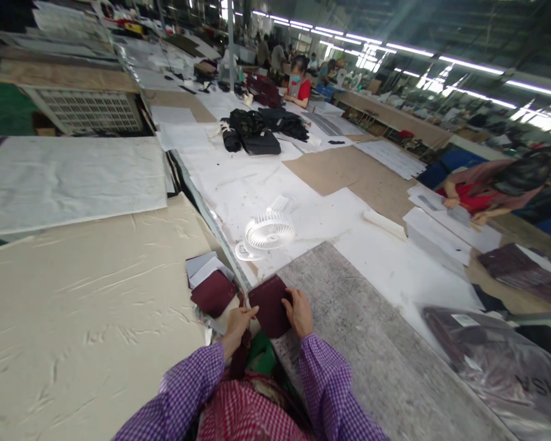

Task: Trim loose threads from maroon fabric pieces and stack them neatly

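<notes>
A dark red piece (269, 306), flat with a rounded corner, is between the two hands, over the near left edge of the gray board (353, 318). I can't tell if it touches the board. The left hand (237, 324) has its grip pinched almost closed, thumb and finger together, on the left edge of the piece. The right hand (300, 312) has the other side, with its grip bent around the edge and only a little gap between thumb and fingers.

Just left of the hands is a small pile: a dark red flap (212, 294) in front and pale bits (210, 269) behind it. They sit by a big, wrinkly cream sheet (73, 306). A white fan (270, 233) is past the hands, on the white-topped desk (371, 260). Farther back are dark folded clothes (257, 131) and a big brown sheet (349, 171). A shiny plastic bag (496, 361) lies on the right. Past it, a person in red (477, 190) leans over some papers (441, 236).
</notes>
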Demonstrator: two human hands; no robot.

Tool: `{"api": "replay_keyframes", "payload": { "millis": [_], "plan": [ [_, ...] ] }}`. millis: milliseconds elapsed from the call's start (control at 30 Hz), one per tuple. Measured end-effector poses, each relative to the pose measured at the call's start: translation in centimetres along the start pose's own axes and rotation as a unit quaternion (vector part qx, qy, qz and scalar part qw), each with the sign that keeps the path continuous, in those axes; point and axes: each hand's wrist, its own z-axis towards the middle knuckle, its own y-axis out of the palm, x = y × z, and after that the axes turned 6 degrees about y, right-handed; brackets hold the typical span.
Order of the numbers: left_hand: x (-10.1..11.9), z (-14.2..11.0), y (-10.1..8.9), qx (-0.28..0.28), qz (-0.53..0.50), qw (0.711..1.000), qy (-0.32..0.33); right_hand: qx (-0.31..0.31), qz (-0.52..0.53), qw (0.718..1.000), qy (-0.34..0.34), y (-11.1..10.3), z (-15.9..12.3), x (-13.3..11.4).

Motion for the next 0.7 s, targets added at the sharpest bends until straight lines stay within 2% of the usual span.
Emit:
{"api": "replay_keyframes", "payload": {
  "millis": [433, 700],
  "plan": [
    [0.5, 0.1, 0.7, 0.019, 0.036, 0.999, 0.004, 0.010, 0.013, 1.000, 0.018, 1.2, 1.1, 0.9],
    [0.4, 0.5, 0.9, 0.027, 0.040, 0.999, -0.002, 0.062, 0.032, 0.997, -0.011, 1.4, 0.2, 0.8]
  ]
}}
